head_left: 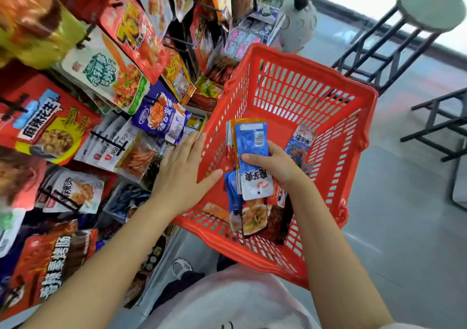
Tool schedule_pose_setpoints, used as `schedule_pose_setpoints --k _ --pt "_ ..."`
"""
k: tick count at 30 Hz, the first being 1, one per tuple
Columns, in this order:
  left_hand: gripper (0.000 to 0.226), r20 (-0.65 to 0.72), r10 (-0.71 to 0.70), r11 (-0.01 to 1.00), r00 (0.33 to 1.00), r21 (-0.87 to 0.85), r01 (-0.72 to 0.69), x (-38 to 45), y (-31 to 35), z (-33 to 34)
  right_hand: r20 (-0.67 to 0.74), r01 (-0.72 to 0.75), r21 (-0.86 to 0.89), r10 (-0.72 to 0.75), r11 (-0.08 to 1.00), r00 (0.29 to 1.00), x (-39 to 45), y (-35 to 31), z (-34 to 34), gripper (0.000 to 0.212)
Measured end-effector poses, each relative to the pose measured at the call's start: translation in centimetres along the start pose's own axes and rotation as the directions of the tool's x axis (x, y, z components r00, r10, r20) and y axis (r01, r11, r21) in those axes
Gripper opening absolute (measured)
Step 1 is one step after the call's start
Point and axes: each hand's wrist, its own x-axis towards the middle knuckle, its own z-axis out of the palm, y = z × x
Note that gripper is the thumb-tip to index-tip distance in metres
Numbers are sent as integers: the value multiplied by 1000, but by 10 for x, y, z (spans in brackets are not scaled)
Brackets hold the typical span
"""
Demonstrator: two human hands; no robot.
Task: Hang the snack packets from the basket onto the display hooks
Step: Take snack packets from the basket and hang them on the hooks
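1. Right now my right hand [274, 163] sits at the middle of the frame, over the inside of the red basket [353, 136], with fingers and thumb curled round a stack of snack packets [250, 157], gripping it at its middle.
2. My left hand [182, 167] lies spread and relaxed, fingers straight, resting against the basket's left wall at the rim; it holds nothing.
3. The stack is thin, flat foil pouches, blue and white with an orange edge showing behind. The top one carries a barcode and a pale blank strip near its upper end, and its white lower end has Chinese characters, a small red logo and a hang hole.
4. More loose packets [255, 217] lie on the basket floor beneath the stack, glossy, some printed with noodle-like food, and one blue-and-white packet [300, 144] leans against the right wall.
5. The basket is moulded plastic with slotted lattice walls and a perforated floor, filling the centre right of the frame.
6. The display rack [101, 131] fills the left of the frame: black hooks holding shiny overlapping pouches. A red-and-yellow peanut bag [48, 126] reads 麻辣花生; a purple-blue pouch [161, 115] hangs just beside my left fingertips.
7. A round-seated stool [427, 5] with dark metal legs stands at the upper right on grey floor [404, 227].
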Motion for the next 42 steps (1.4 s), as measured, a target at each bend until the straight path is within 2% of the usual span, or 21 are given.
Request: schedule_pose_setpoints --k 2,4,5,6,8,10,12,14,17,21,23,25,27,31,35,39,40,42 --pt "98 -65 22 996 998 -84 -28 -1 13 -6 -55 35 115 -29 993 998 -6 -5 -2 51" --pt "84 -125 61 966 990 -241 -90 -5 30 -10 -113 91 219 -68 971 991 -12 -14 -2 50" --pt "79 -101 74 933 992 -344 -105 -6 40 -12 -139 120 271 -84 955 987 -15 -17 -1 49" --pt "80 -24 71 879 997 -471 -74 -7 48 -12 -162 144 329 -95 933 982 -17 -21 -1 50" --pt "96 191 70 711 979 -698 85 -3 59 -8 -204 168 421 -88 891 975 -20 -24 0 60" --pt "103 272 43 594 961 -780 194 6 60 -1 -242 173 468 -63 867 968 -20 -25 1 68" --pt "82 303 21 571 953 -786 237 15 60 0 -265 177 483 -50 858 963 -21 -24 1 70" --pt "65 343 2 570 939 -772 281 19 62 -2 -286 184 471 -48 863 957 -22 -23 -2 58" --pt "54 365 -3 512 931 -799 315 20 64 -2 -354 200 413 -46 888 934 -21 -19 -6 35" --pt "36 399 -54 508 915 -778 369 20 67 -6 -422 217 361 -48 907 905 -17 -15 -12 42" --pt "29 395 -76 524 915 -765 374 20 63 -9 -452 241 415 -30 877 891 -17 -17 -17 33" --pt "24 368 -97 548 925 -756 358 19 61 -13 -469 257 470 -7 845 883 -18 -19 -22 25" --pt "23 326 -117 581 938 -744 331 19 61 -15 -481 259 453 -11 853 877 -18 -20 -26 24" --pt "23 230 -153 650 961 -709 273 18 57 -16 -529 311 334 -96 890 843 -22 -24 -34 32" --pt "17 147 -183 651 972 -722 232 17 53 -24 -556 353 318 -128 880 821 -28 -28 -44 35" --pt "14 93 -273 517 957 -825 228 19 52 -29 -554 379 382 -119 843 824 -35 -35 -48 55" --pt "14 98 -299 466 949 -853 235 20 53 -31 -545 380 400 -117 834 830 -36 -36 -49 62" --pt "13 153 -344 328 926 -905 272 22 58 -36 -530 381 415 -120 826 839 -40 -40 -50 61"
